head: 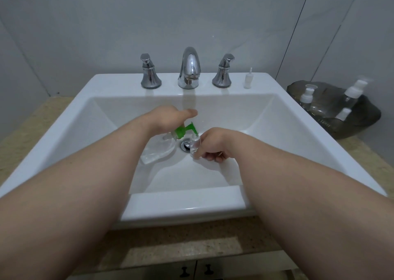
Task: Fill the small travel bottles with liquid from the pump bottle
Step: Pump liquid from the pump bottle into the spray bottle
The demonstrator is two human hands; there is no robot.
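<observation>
Grey wall panels back a glossy white ceramic sink (70, 120) set into a speckled beige countertop (25, 126), with a curved chrome faucet (189, 68) between two flared handles.

From the head view, the left hand (168, 117) wraps over the green pump head (183, 130) of the clear pump bottle (158, 149), which tilts low in the basin. The thumb juts forward, and the other fingers are hidden under the palm. The right hand (215, 145) pinches a small clear travel bottle (195, 145) in curled fingers, just beside the drain (185, 145), with its mouth up against the green nozzle.

The mouth looks narrow and both bottles are smooth plastic, so a hard press or a small slip of the nozzle would probably send liquid down the bottle's side and into the drain. Wet fingers could then lose their hold.

A loose white spray cap (248, 78) stands on the sink deck. More capped travel bottles (351, 92) lie on a dark, rough-edged tray (362, 122), well apart at the right.
</observation>
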